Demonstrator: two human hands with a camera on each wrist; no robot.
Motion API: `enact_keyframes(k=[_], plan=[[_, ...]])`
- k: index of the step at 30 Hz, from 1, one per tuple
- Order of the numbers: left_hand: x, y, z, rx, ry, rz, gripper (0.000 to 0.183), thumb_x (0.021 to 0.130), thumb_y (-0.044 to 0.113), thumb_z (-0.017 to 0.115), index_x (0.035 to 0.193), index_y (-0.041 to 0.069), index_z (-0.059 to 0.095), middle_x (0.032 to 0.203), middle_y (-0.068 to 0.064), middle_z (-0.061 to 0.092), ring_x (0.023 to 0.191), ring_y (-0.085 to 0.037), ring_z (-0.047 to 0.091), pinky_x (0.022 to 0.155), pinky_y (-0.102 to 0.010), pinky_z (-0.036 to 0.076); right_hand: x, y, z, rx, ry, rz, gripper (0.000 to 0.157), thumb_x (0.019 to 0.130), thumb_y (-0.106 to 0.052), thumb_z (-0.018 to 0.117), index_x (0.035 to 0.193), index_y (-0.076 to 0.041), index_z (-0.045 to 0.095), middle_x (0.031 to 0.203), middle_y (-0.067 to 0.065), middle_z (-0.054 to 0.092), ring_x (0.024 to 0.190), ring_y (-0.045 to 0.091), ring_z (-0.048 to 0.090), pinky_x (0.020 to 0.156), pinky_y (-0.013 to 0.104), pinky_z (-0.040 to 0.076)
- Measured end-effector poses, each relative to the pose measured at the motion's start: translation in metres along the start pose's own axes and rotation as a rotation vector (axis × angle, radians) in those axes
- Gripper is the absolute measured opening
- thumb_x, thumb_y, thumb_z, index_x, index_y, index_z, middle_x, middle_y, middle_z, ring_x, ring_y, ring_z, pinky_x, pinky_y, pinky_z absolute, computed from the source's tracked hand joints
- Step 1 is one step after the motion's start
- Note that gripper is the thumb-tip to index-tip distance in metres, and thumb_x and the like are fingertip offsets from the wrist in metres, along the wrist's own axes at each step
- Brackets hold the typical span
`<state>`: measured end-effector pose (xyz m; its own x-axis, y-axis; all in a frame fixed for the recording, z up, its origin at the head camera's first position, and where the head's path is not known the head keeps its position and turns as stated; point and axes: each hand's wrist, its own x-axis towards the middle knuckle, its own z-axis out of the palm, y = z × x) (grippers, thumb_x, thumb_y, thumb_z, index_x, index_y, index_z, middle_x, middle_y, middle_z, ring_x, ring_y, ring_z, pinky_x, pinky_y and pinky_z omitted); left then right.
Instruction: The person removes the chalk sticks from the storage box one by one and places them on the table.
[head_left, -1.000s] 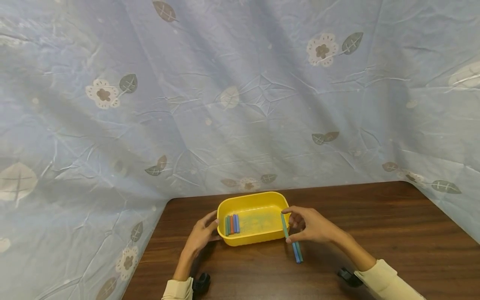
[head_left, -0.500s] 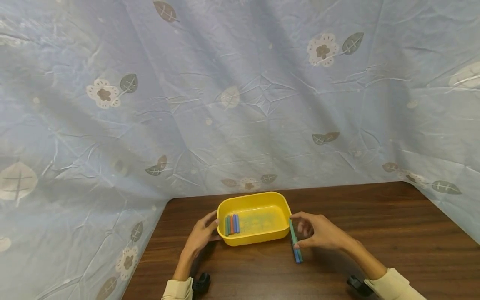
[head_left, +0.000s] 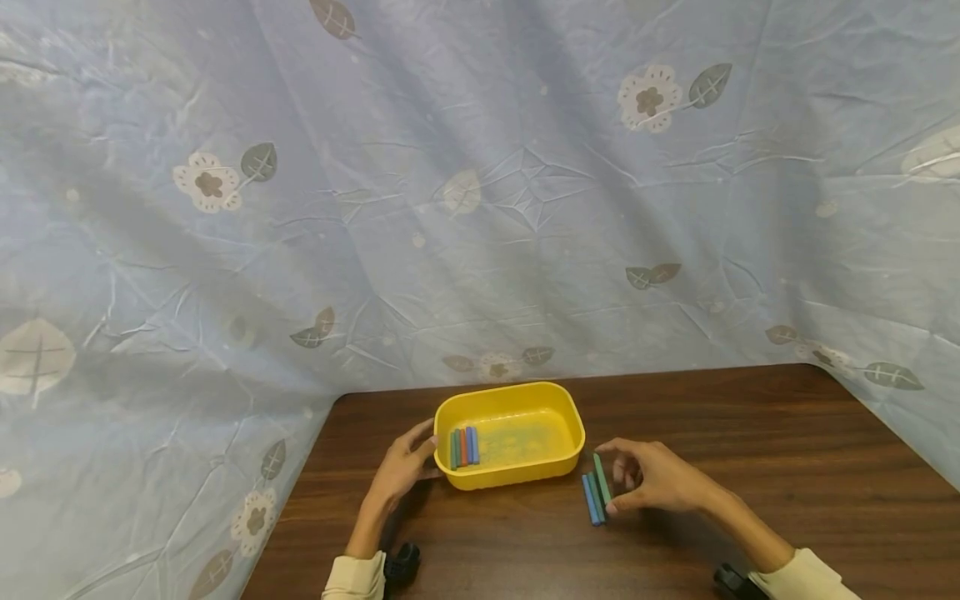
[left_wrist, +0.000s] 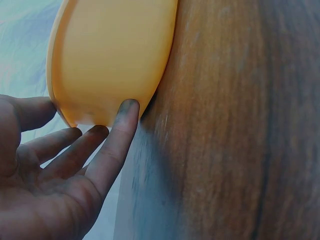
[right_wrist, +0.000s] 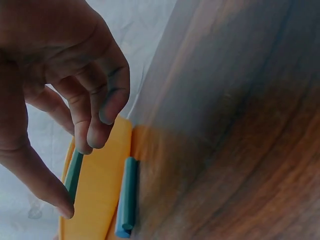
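Observation:
My right hand (head_left: 660,477) pinches a light green chalk stick (head_left: 602,478) at its ends, between thumb and fingers. Left of it on the table lie a blue chalk stick (head_left: 589,500) and a darker green chalk stick (head_left: 596,493), side by side; the right wrist view shows the darker green chalk stick (right_wrist: 130,192) too. My left hand (head_left: 401,468) touches the left end of a yellow plastic tray (head_left: 517,477). Its fairly straight fingers (left_wrist: 112,150) rest against the tray's outer wall, with the thumb at the rim. Several green, red and blue chalk sticks (head_left: 464,448) stand in a row inside the tray's left end.
Coloured dust marks the tray's floor. The brown wooden table (head_left: 712,417) extends on both sides, backed by a pale blue patterned cloth (head_left: 480,250). Black wrist devices sit by both cream sleeves (head_left: 798,575).
My right hand has moved right and toward me, carrying the light green stick from the tray's right end to beside the two sticks on the table. The left hand stays at the tray.

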<state>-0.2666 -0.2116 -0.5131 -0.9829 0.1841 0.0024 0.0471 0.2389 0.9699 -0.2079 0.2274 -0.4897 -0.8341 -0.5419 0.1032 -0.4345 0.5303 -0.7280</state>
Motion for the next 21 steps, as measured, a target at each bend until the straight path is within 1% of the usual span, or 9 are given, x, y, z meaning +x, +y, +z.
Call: enact_keyframes(k=[6,15,21], plan=[[0.0,0.001,0.0,0.02,-0.011,0.01,0.055,0.113,0.014,0.055,0.163,-0.002,0.04,0.161,-0.038,0.044,0.123,-0.047,0.07,0.085,-0.044,0.071,-0.001,0.003,0.003,-0.007,-0.037,0.002,0.08,0.084,-0.034,0.094,0.143,0.006,0.057,0.093,0.002,0.066,0.077,0.004,0.057,0.064,0.02,0.054],[0.001,0.0,0.0,0.001,-0.003,0.006,0.054,0.113,0.014,0.056,0.163,0.0,0.042,0.16,-0.036,0.047,0.123,-0.046,0.07,0.086,-0.045,0.071,-0.001,0.007,0.009,-0.024,-0.076,0.085,0.081,0.081,-0.032,0.096,0.143,0.005,0.058,0.094,0.0,0.066,0.076,0.004,0.056,0.064,0.02,0.053],[0.001,-0.001,0.0,0.0,-0.004,0.01,0.053,0.113,0.014,0.055,0.163,0.001,0.043,0.159,-0.036,0.048,0.124,-0.046,0.07,0.086,-0.046,0.071,-0.001,0.009,0.013,-0.021,-0.08,0.106,0.082,0.079,-0.029,0.097,0.142,0.005,0.058,0.093,0.001,0.065,0.075,0.005,0.055,0.062,0.021,0.052]])
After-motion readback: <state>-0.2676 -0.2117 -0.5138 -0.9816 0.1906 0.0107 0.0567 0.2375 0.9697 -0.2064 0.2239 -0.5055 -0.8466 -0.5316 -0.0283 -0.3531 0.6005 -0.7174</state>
